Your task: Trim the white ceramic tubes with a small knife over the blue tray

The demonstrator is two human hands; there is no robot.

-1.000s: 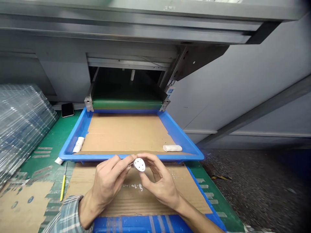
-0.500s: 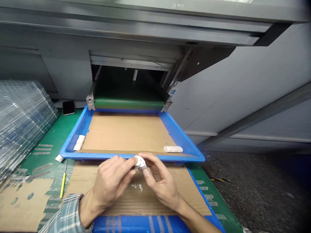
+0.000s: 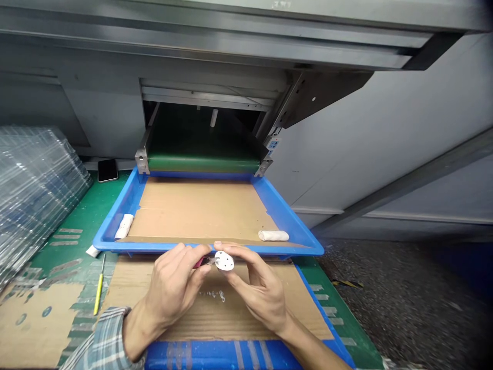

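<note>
- Left hand [image 3: 173, 290] pinches a small red-handled screwdriver [image 3: 198, 263], its metal shaft reaching a white disc [image 3: 224, 261] with small holes
- Right hand [image 3: 258, 290] grasps the disc with curled fingers, held above a cardboard sheet [image 3: 227, 321], just in front of a blue tray [image 3: 208, 248]
- Two white rolled pieces [image 3: 124, 226] [image 3: 273, 236] lie inside the tray, well apart
- A yellow-handled screwdriver [image 3: 99, 293] lies left of the hands, on a green mat [image 3: 77, 216]

Near the rim of the blue tray [image 3: 115, 245], the person is wearing a blue-grey and white plaid shirt sleeve [image 3: 102, 331] ending at the wrist of the left hand [image 3: 173, 290]. The right hand [image 3: 256, 290] and right forearm [image 3: 308, 349] are showing bare.
</note>
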